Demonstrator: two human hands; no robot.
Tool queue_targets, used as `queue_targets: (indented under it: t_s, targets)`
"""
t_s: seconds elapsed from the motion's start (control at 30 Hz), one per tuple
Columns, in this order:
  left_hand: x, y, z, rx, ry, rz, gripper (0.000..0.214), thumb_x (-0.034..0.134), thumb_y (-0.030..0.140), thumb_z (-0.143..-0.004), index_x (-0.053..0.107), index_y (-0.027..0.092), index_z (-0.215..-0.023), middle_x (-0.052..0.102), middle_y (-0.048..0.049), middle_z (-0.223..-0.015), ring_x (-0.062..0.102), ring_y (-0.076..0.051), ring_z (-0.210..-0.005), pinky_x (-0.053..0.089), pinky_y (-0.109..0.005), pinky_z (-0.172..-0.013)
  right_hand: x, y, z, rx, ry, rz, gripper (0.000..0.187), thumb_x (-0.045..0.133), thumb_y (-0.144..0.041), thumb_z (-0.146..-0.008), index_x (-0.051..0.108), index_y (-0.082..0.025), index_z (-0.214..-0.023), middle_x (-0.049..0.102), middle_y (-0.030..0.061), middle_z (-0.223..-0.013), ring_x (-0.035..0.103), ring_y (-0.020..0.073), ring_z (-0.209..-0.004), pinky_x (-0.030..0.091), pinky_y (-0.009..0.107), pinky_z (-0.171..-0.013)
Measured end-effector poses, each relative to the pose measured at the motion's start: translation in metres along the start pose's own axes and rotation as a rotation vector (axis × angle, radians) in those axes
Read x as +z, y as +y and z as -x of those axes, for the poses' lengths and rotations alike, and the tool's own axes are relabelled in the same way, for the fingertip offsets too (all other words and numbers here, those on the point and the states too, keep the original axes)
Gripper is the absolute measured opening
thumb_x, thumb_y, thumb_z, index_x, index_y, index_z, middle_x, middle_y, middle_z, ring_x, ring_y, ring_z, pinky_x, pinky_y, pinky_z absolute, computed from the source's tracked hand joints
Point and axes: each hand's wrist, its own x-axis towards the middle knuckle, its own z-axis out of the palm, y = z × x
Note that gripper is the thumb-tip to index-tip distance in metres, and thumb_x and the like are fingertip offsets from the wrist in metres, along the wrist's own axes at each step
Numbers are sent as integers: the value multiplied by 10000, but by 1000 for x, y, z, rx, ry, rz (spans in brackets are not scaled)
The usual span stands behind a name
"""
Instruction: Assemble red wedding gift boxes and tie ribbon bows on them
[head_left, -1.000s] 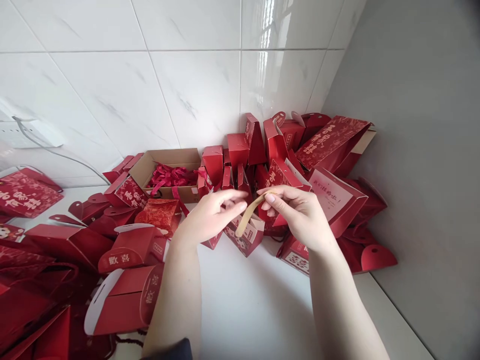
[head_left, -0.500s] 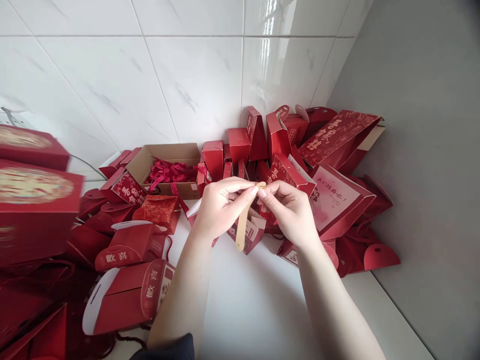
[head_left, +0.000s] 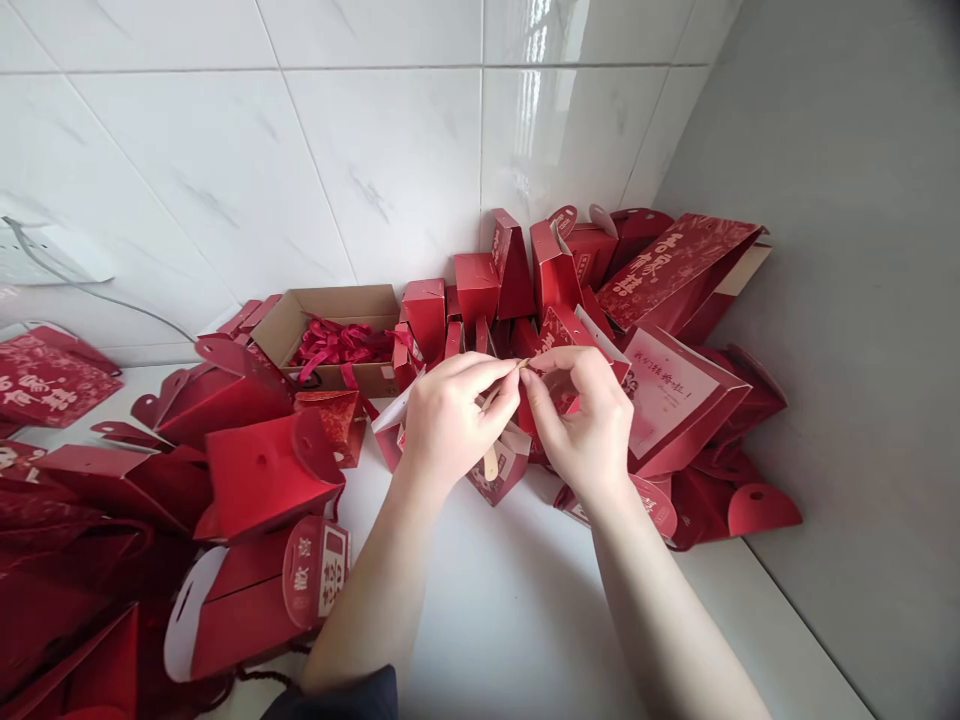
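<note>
A narrow tan strip with a rounded end is pinched between my two hands in the middle of the head view. My left hand is closed with thumb and fingers on it and covers most of its length. At the strip's upper end, the thumb and forefinger of my right hand are pressed together. Their tips nearly meet those of the left hand. Just behind and below the hands stands a small red box with a pale top.
Red gift boxes are heaped on the left, several tipped over. A cardboard box holds crumpled red ribbon. More red boxes lean in a pile on the right. Tiled wall behind, grey wall right, white tabletop in front.
The blurred stack of red boxes at the far left has come down, and red boxes now lie tumbled there. The strip has turned and is more hidden behind my left hand.
</note>
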Motion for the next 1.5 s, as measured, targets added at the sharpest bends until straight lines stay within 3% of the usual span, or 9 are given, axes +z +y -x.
queue_targets:
  t_s: [0.2,0.37,0.6,0.87,1.0,1.27,1.5]
  targets:
    - [-3,-2,0,-6,-43,36,187,573,232,-898,743,201,-970,727,-31,-857,649,-139,-754,512,-241,-664,-6,1,-1,52,-108,-21,37,544,-207,-934,572,-229,-924,637,17,-900,602,152,-745,491,296,-667]
    - [-7,-4,0,-71,-105,210,214,598,242,-895,740,191,-1047,746,-40,-914,679,-132,-732,552,-231,-644,-10,5,-4,-11,-199,-64,77,523,-163,-939,564,-227,-955,637,21,-934,604,151,-820,495,293,-735]
    - [-12,-1,1,-179,-115,411,213,616,256,-891,753,190,-1040,765,-44,-980,725,-167,-847,609,-252,-738,-8,2,-2,-84,-133,-53,129,484,-123,-939,539,-237,-965,624,31,-945,605,169,-875,492,329,-790]
    - [-3,-2,2,-140,-11,370,168,645,228,-868,766,211,-984,772,-24,-903,732,-161,-794,625,-255,-723,6,2,7,-94,24,69,86,485,-154,-950,491,-239,-941,600,48,-920,586,183,-850,498,337,-731]
    - [-3,-5,2,-141,-10,461,163,659,225,-861,765,200,-982,770,-27,-892,723,-145,-765,620,-247,-718,9,-3,8,-100,81,33,111,502,-124,-938,506,-235,-946,608,40,-901,595,176,-838,503,332,-729]
    - [-13,-7,-2,-127,2,566,151,682,204,-846,775,214,-965,764,-41,-906,712,-151,-821,607,-258,-741,-10,-16,-1,-109,17,-107,153,604,-142,-878,602,-238,-998,646,43,-906,612,189,-831,529,354,-735]
    - [-13,-9,-3,-44,-9,554,180,664,163,-855,774,227,-983,759,-42,-926,707,-143,-829,597,-234,-706,-9,-17,0,-118,12,-92,149,596,-127,-878,604,-229,-986,647,42,-910,614,175,-805,524,329,-696]
